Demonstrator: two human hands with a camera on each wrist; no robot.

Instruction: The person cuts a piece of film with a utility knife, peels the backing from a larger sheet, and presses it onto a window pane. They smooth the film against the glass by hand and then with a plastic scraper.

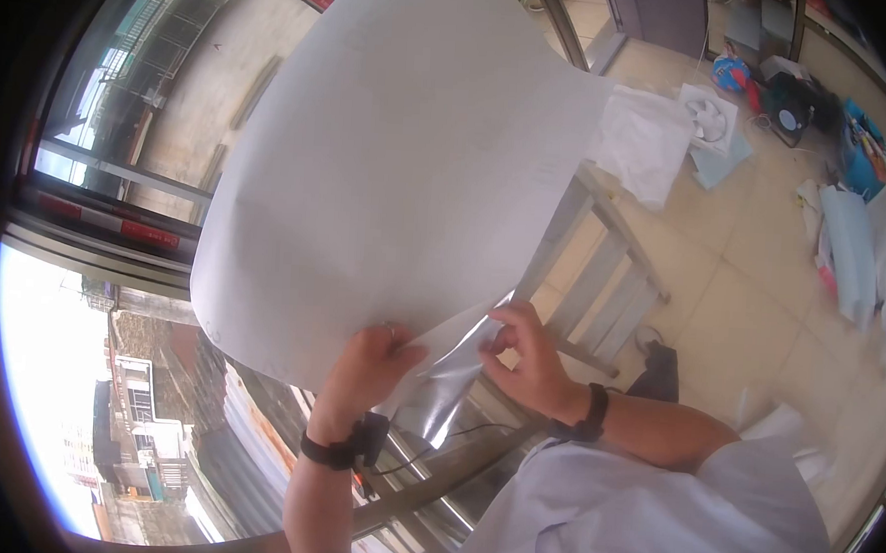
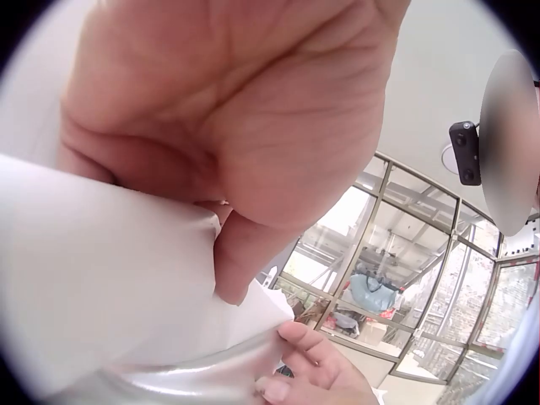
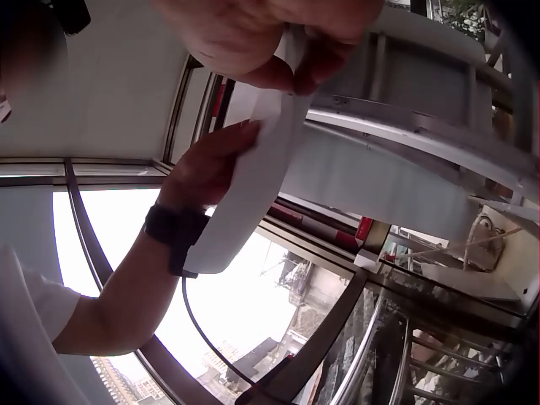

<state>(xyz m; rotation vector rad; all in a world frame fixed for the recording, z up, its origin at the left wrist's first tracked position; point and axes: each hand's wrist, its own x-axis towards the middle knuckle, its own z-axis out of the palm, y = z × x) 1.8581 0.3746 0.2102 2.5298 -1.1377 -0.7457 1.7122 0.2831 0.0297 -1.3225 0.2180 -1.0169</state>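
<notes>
A large white sheet [image 1: 399, 154] spreads out from the person's hands, its far side curving upward. At its near corner a shiny silver strip of film [image 1: 444, 407] is turned back along the edge. The left hand [image 1: 366, 368] grips the sheet's near edge, with its thumb bent over the white side in the left wrist view. Just right of it, the right hand [image 1: 529, 361] pinches the film's edge between thumb and fingertips. In the right wrist view, the white strip [image 3: 253, 186] hangs down from the right hand's pinch, and the left fingers touch its side.
A metal stepladder [image 1: 614, 265] stands under the sheet's right side. Along the left runs a window frame [image 1: 115, 224] with buildings outside. White wrapping [image 1: 642, 142], a small fan [image 1: 707, 120], a black device [image 1: 797, 115] and bags [image 1: 850, 248] lie on the tiled floor.
</notes>
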